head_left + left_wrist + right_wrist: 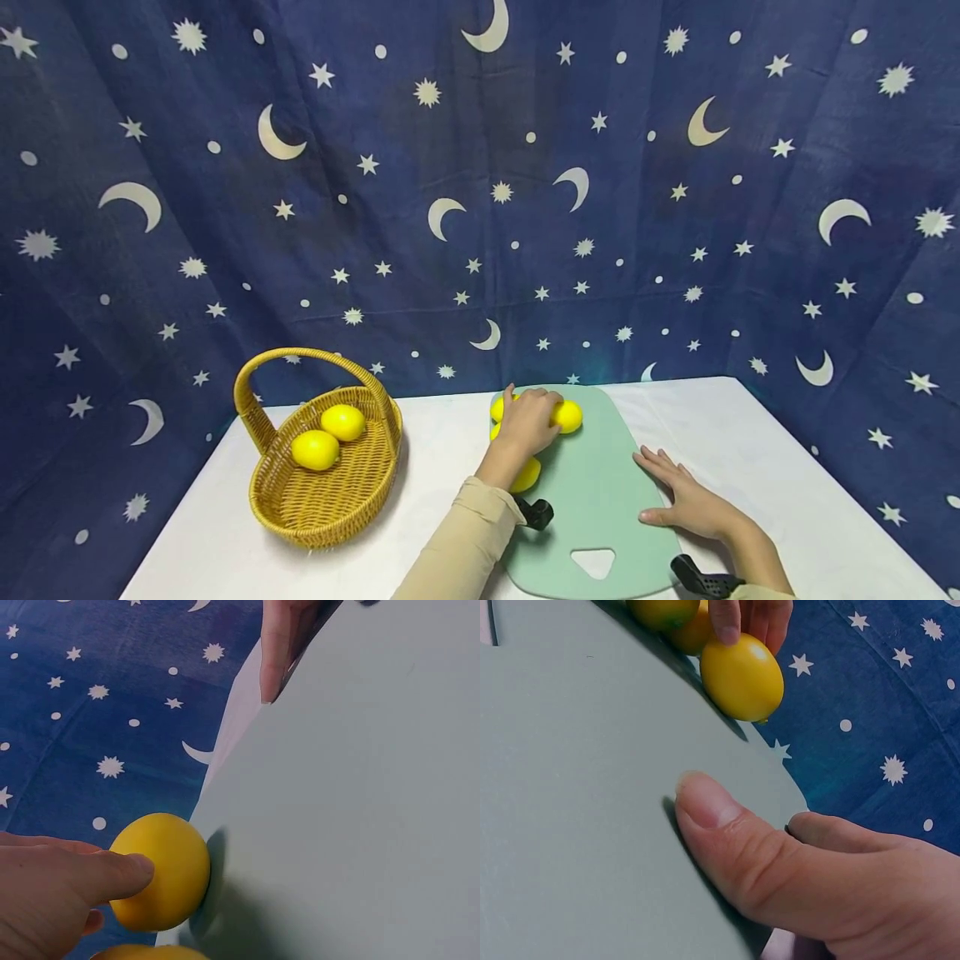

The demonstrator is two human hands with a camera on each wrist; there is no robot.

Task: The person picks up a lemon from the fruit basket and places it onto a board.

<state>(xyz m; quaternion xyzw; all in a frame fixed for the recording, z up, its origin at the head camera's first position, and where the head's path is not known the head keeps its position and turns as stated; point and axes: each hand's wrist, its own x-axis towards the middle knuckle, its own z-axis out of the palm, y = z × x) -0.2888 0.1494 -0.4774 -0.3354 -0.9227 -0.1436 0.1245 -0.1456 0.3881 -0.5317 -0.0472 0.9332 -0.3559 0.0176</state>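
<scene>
My left hand (529, 421) reaches over the far end of a pale green cutting board (600, 483) and grips a yellow lemon (569, 417). In the left wrist view the thumb (120, 876) lies across the near side of that lemon, the other fingers behind it. Partly hidden by this hand and its wrist, more lemons sit along the board's left side, one of them (528, 475) nearer to me. My right hand (693, 504) rests at the board's right edge, fingers spread and thumb (720, 825) over the board, holding nothing.
To the left stands a woven basket (330, 533) with a tall arched handle and two lemons (316, 450) inside. A white cloth (195, 550) covers the table. Behind it hangs a dark blue curtain (420, 350) with moons and stars. The board's near end has a triangular hole.
</scene>
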